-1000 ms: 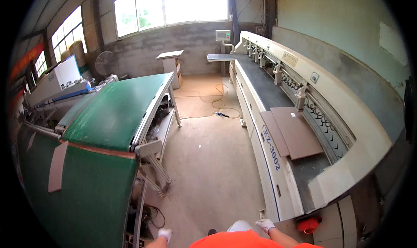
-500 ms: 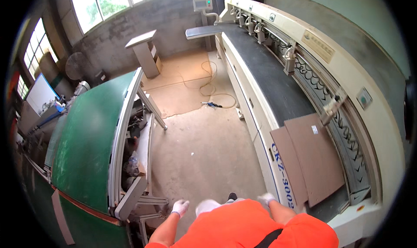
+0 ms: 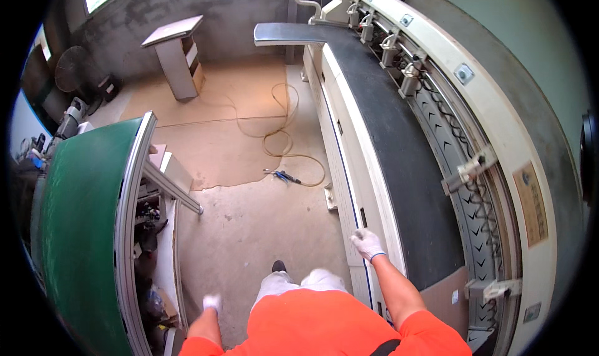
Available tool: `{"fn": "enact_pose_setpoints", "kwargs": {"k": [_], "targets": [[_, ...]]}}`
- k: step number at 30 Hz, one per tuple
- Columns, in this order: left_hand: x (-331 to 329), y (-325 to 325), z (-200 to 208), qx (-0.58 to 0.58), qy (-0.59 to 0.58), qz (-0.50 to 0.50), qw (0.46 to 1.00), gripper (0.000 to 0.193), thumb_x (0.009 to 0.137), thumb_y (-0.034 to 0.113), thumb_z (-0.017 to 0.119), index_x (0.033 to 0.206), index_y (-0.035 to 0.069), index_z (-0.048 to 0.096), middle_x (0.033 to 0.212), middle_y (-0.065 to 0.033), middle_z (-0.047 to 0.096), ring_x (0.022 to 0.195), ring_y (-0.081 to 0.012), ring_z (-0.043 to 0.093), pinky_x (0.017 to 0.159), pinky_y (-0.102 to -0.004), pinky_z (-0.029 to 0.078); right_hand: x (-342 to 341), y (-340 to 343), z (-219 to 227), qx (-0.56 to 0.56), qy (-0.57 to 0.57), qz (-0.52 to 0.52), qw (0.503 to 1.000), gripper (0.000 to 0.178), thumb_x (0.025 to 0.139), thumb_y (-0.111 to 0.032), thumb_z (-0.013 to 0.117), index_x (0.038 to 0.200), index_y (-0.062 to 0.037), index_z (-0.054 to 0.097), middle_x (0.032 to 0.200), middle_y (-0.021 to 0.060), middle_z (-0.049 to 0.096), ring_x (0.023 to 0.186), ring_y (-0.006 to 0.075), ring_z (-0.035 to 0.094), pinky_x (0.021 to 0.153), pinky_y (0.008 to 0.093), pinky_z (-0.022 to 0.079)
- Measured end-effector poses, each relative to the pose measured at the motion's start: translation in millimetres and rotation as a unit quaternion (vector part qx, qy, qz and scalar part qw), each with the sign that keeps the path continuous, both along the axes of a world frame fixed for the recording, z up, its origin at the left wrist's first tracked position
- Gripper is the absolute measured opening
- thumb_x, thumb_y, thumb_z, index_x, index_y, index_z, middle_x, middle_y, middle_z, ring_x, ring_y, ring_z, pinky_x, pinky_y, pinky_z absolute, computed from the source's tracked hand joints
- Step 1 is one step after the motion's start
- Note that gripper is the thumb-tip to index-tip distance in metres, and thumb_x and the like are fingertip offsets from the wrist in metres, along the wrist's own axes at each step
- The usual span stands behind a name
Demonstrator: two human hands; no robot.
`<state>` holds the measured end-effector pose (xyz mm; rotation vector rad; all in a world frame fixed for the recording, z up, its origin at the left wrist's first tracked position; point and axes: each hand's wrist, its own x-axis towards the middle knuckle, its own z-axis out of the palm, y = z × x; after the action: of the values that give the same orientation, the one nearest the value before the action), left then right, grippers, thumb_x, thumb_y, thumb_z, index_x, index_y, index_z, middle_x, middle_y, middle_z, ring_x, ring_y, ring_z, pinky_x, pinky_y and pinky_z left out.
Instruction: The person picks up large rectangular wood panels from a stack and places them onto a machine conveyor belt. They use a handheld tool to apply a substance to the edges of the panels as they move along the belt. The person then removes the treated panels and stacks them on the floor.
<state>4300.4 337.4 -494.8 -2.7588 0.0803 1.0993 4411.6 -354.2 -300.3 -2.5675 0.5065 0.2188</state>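
Observation:
Both my hands wear white gloves. My left hand swings low at my side, smeared by motion, between my body and the green-topped table; its fingers cannot be made out. Raised in front of the long machine's pale side panel, my right hand has its fingers curled in, with nothing seen in them. On the near end of the machine's black bed lies brown board with a small white label, partly behind my right arm.
A yellow hose with a blue air gun trails over the floor ahead. Beyond stand a small cabinet and a fan. Brown sheeting covers part of the floor. Clamps line the machine.
I have moved forward along the aisle, so the boards have slipped toward the lower edge and the hose is nearer. My right hand has swung forward and up; my left has dropped back.

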Motion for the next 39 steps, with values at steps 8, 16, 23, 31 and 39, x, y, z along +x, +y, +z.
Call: {"fn": "enact_pose_setpoints", "kwargs": {"k": [8,16,23,31,39], "targets": [[505.0,-225.6,99.8,-0.434,-0.179,0.314,0.825,0.043,0.094,0.04,0.066,0.091,-0.002,0.073,0.081,-0.0202,0.072,0.074,-0.0312,0.069,0.074,-0.0434,0.055,232.7,-105.9,3.2,-0.294,-0.055,-0.013,0.954,0.099,0.081,-0.044,0.078,0.158,0.0005,0.036,0.165,0.0228,0.033,0.154,0.0403,0.029,0.126,0.0552,0.024],[653.7,-320.6,-188.7,-0.366,-0.063,0.364,0.854,0.037,0.098,0.031,0.066,0.105,-0.004,0.074,0.083,-0.0109,0.073,0.073,-0.0187,0.067,0.071,-0.0372,0.056,442.4,-152.8,-38.7,-0.392,0.023,-0.054,0.918,0.108,0.079,-0.035,0.082,0.161,0.0082,0.027,0.168,0.0276,0.028,0.158,0.041,0.022,0.131,0.0467,0.016],[750.7,-359.1,-427.2,-0.306,0.014,0.468,0.829,0.047,0.097,0.037,0.063,0.116,-0.004,0.074,0.114,-0.0292,0.074,0.108,-0.0414,0.072,0.094,-0.0462,0.056,501.3,-144.0,-55.8,-0.422,-0.006,-0.075,0.903,0.105,0.079,-0.025,0.085,0.161,0.0076,0.027,0.163,0.0298,0.035,0.151,0.0444,0.036,0.126,0.0503,0.032],[893.1,-349.6,-590.7,-0.509,-0.036,0.781,0.36,0.022,0.106,0.02,0.056,0.115,0.0,0.058,0.107,-0.0151,0.063,0.089,-0.0287,0.067,0.07,-0.0443,0.06,507.6,-131.6,-88.0,-0.433,0.007,-0.221,0.874,0.095,0.093,-0.025,0.08,0.166,-0.001,0.023,0.169,0.0225,0.031,0.154,0.038,0.034,0.127,0.0469,0.027],[904.5,-398.2,-330.7,-0.6,0.051,0.656,0.455,0.018,0.108,0.013,0.053,0.111,0.0,0.064,0.096,-0.0104,0.067,0.079,-0.0184,0.066,0.068,-0.035,0.057,532.1,-102.4,-55.1,-0.477,0.04,-0.188,0.857,0.108,0.079,-0.019,0.086,0.163,0.0067,0.023,0.166,0.0293,0.03,0.153,0.0411,0.034,0.128,0.0466,0.026]]}}
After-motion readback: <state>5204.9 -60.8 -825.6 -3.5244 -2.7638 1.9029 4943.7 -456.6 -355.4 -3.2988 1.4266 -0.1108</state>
